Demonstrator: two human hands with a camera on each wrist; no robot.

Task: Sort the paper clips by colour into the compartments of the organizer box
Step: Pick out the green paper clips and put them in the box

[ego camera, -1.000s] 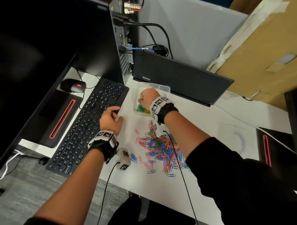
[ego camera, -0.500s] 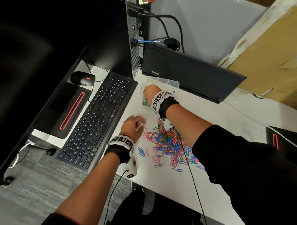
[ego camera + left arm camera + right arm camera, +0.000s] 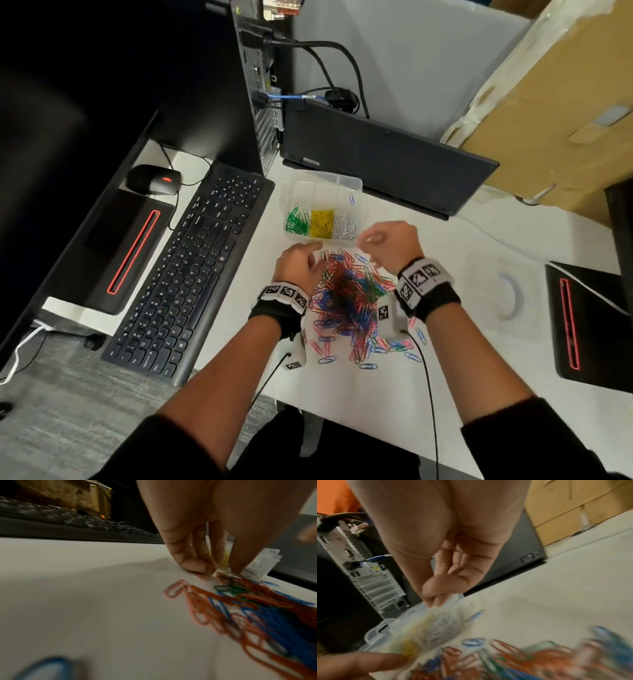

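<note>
The clear organizer box [image 3: 325,178] stands beyond a mixed pile of red, blue, pink and green paper clips [image 3: 346,301]. Its near compartments hold green [image 3: 296,222], yellow [image 3: 322,222] and white clips [image 3: 346,224]; a far one holds one blue clip [image 3: 351,199]. My left hand [image 3: 317,251] is at the pile's far-left edge. In the left wrist view its fingertips [image 3: 202,573] touch the table beside the clips [image 3: 257,608]; blur hides any pinch. My right hand [image 3: 371,240] hovers between pile and box, fingers curled against the thumb [image 3: 435,600], no clip visible in it.
A black keyboard [image 3: 191,267] lies left of the pile, with a mouse [image 3: 152,180] behind it. A PC tower [image 3: 260,102] and a tilted laptop [image 3: 387,161] stand behind the box. A clear lid [image 3: 507,294] and a black device [image 3: 589,325] lie right. Wrist cables trail toward me.
My right hand has drawn back from over the organizer box to its near side. My left hand has moved right, from near the keyboard to the pile's edge.
</note>
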